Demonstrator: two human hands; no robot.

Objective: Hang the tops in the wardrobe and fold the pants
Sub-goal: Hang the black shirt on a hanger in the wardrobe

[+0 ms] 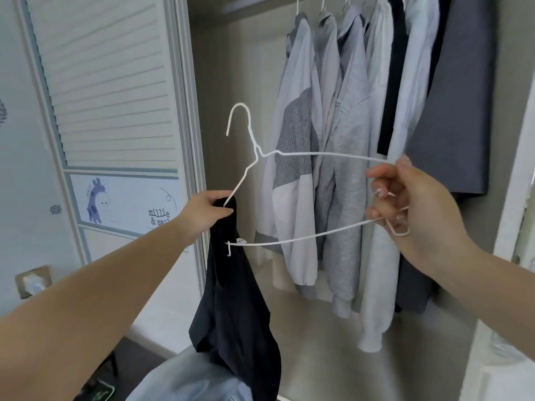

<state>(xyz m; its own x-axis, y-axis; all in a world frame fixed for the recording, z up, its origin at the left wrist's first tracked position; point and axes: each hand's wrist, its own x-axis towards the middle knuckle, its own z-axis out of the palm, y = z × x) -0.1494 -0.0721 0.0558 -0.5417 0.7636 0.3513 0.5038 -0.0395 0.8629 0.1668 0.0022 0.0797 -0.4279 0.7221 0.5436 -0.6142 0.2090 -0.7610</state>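
Two hands work one white wire hanger (304, 198) in front of the open wardrobe (231, 82). Nearest the camera, a pale blue garment (188, 377) lies low in the frame; what kind it is cannot be told. Above it hangs the dark top (240, 314), its weight falling straight down from the hanger's left end.

The left hand (208, 212) pinches the top's strap against the hanger's left shoulder, thumb and fingers closed on fabric and wire together. The right hand (405, 204) has its fingers curled round the hanger's right end, closed on the wire. The hanger is tilted, hook (240, 117) up and to the left.

Only one side of the top appears seated. To complete the step, keep the left pinch firm so the seated strap does not slide off, then feed the free strap over the right end. Level the hanger before releasing the fabric.

Farther back, grey and pale shirts (333, 140) hang in a row on the right, beside a dark grey garment (457, 111). Free space lies to their left, likely the easier spot for the hook.
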